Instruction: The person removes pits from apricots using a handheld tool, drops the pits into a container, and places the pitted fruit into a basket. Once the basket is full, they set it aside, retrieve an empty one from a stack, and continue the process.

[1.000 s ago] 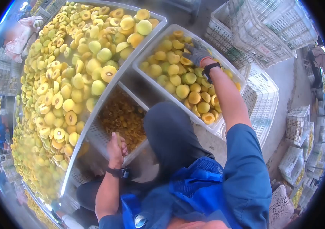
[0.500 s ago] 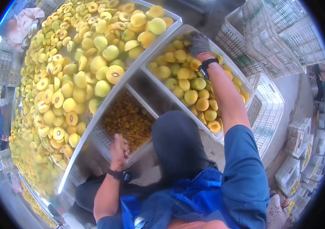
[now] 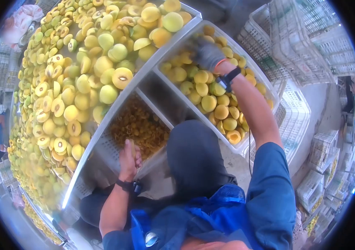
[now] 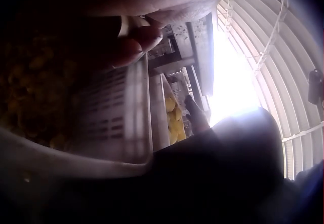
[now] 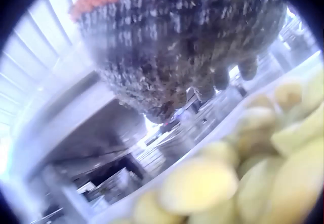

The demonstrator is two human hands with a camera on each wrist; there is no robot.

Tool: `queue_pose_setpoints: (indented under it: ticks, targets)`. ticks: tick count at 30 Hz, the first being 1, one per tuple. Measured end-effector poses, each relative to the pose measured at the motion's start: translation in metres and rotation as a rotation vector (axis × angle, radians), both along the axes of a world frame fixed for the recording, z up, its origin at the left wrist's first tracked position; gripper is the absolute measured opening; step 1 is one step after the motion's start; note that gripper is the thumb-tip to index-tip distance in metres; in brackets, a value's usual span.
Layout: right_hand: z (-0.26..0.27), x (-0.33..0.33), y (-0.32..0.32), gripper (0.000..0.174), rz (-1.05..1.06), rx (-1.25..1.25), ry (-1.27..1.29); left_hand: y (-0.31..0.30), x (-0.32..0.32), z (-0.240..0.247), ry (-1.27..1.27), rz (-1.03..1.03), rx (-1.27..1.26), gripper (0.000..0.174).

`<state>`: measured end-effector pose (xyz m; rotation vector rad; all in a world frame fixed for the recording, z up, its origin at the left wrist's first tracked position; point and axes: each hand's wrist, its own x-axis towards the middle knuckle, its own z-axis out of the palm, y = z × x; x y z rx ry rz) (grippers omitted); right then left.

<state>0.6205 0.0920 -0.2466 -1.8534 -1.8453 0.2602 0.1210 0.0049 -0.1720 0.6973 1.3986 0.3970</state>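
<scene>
My right hand [image 3: 208, 56], in a grey knit glove with an orange cuff, is over the far part of a white plastic crate [image 3: 176, 98] of yellow peaches [image 3: 209, 103], slightly blurred. In the right wrist view its gloved fingers [image 5: 220, 77] point down, spread a little above the fruit, with nothing seen between them. My bare left hand [image 3: 129, 160] is curled around a small pale object [image 4: 124, 26], its kind mostly hidden by the fingers. That hand is beside a white crate of brown-orange scraps [image 3: 137, 125].
A metal-edged table [image 3: 102, 137] heaped with halved and whole peaches [image 3: 83, 83] fills the left side. Stacked white crates [image 3: 306, 41] stand at the upper right, an angled white crate [image 3: 296, 121] beside the fruit crate. My knee [image 3: 194, 146] is between the two hands.
My right hand has moved from the crate's far right side across the fruit toward the table side. The left hand keeps its hold near the scraps. The head view has shifted.
</scene>
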Motion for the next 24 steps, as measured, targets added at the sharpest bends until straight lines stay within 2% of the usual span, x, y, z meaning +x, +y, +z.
queue_pose_setpoints:
  ticks: [1, 5, 7, 10, 11, 14, 15, 18, 21, 24]
  targets:
    - [0.016, -0.031, -0.023, 0.06, 0.035, -0.047, -0.365, 0.0, 0.0, 0.002, 0.006, 0.007, -0.016, 0.058]
    - [0.016, -0.048, -0.057, 0.064, -0.026, -0.06, -0.338, -0.001, 0.004, 0.0, -0.012, 0.008, -0.043, 0.056]
    - [0.02, -0.05, -0.05, 0.065, -0.072, -0.067, -0.334, -0.001, 0.01, 0.002, -0.021, -0.037, -0.021, 0.055]
    - [0.025, -0.069, -0.074, 0.066, -0.068, -0.117, -0.352, -0.003, 0.011, 0.006, -0.037, 0.003, -0.027, 0.057]
    - [0.021, -0.07, -0.078, 0.065, -0.059, -0.011, -0.389, -0.004, 0.009, 0.007, -0.057, 0.001, -0.017, 0.056]
    - [0.032, -0.075, -0.086, 0.062, -0.042, -0.074, -0.419, -0.006, 0.01, 0.011, -0.001, -0.018, 0.006, 0.057]
    - [0.037, -0.079, -0.089, 0.055, -0.06, -0.005, -0.489, -0.003, 0.01, 0.011, -0.01, -0.028, 0.021, 0.057]
    - [0.054, -0.082, -0.1, 0.046, -0.092, -0.319, -0.222, -0.012, 0.005, 0.011, -0.018, -0.031, 0.029, 0.057]
    - [0.058, -0.078, -0.099, 0.042, -0.091, -0.244, -0.216, -0.013, 0.01, 0.008, -0.018, -0.064, 0.035, 0.056]
    - [0.059, -0.076, -0.104, 0.041, -0.197, -0.045, -0.155, -0.016, 0.007, 0.009, 0.003, -0.063, 0.041, 0.054]
